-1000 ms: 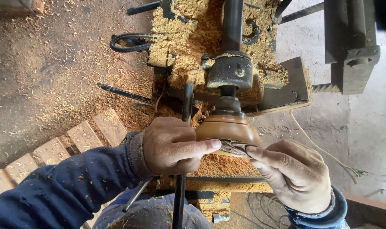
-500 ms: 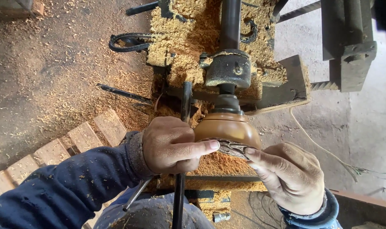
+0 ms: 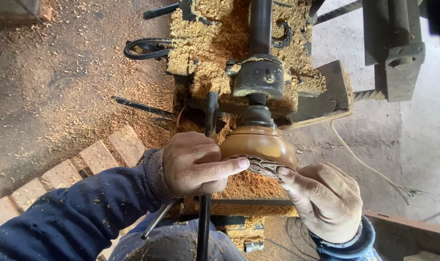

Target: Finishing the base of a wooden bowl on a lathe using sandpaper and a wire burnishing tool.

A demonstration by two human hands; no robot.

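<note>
**Two hands press a worn strip against a rounded wooden piece on a lathe**

The left hand [image 3: 193, 164] is curled into a loose fist with its forefinger stretched out, the fingertip pinning one end of a crumpled grey-brown abrasive strip [image 3: 258, 165]. The right hand [image 3: 324, 200] pinches the other end of that strip between thumb and fingers. Both hands are closed on the strip and hold it stretched between them, close together but not touching each other.

The strip lies against the near side of a smooth, rounded brown wooden workpiece [image 3: 258, 142], which sits on the end of a dark metal lathe shaft [image 3: 260, 24] running away from the person through a blocky dark iron bearing housing [image 3: 257, 77]. A thin dark metal bar [image 3: 208, 169] passes under the left hand, beside the workpiece.

Heaped yellow sawdust [image 3: 208, 43] covers the lathe bed around the housing and lies below the workpiece. Both arms wear dusty blue sleeves [image 3: 80, 208]. To the left, pale bricks [image 3: 60, 171] lie on the shaving-strewn dirt floor [image 3: 51, 77].
</note>
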